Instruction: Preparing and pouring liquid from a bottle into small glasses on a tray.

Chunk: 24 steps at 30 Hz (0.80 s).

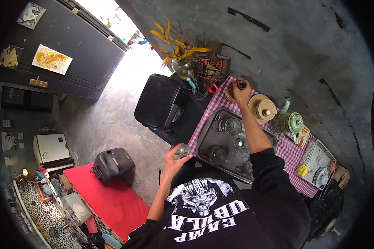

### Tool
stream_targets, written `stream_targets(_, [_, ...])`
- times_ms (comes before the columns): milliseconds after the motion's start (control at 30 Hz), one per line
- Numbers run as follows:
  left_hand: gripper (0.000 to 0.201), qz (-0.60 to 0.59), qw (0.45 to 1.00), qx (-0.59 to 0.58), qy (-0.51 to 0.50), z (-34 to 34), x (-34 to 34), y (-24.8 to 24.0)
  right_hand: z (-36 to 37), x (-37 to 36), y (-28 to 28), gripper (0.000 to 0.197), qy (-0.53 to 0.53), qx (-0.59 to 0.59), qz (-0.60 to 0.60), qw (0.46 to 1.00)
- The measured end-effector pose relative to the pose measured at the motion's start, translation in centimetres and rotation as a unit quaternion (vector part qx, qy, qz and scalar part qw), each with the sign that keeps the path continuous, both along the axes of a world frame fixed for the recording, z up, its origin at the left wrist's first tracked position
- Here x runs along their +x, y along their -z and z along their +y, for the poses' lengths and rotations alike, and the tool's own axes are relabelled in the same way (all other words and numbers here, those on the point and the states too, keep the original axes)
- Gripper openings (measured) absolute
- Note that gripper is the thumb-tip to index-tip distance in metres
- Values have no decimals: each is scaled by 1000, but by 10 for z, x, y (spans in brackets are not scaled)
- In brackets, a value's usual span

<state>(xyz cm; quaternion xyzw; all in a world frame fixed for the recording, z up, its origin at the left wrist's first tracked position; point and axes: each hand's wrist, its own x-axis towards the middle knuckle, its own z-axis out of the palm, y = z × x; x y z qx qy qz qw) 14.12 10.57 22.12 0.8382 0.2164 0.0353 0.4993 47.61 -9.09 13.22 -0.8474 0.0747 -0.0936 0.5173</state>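
My left hand (173, 162) is closed around a clear drinking glass (184, 150), held out beside the near left edge of the tray. At the far end of the checkered cloth, my right hand (243, 96) grips a small dark round-mouthed container (241, 84); its contents are too dark to make out. A brownish round item (230, 94) sits by that hand, partly hidden. On the wet dark metal tray (207, 128) stand several clear glasses, among them one glass (233, 126) and another glass (216, 155). My right forearm passes over the tray's right side.
Right of the forearm are a lidded wooden jar (262, 108), a green teapot (287, 123) and a wire basket (316, 164). Beyond the cloth (297, 174) stand a vase of yellow leaves (182, 68) and a black bin-like box (157, 99). A speaker (114, 166) rests on a red surface (99, 195).
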Motion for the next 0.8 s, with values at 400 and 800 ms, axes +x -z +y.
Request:
stream_targets(400, [51, -11, 1000, -22, -9, 7, 5, 0, -8, -4, -19, 9, -69, 48, -30, 996])
stream_targets(800, [52, -74, 993, -59, 72, 36, 16, 0, -23, -73, -181, 6, -140, 168, -117, 969])
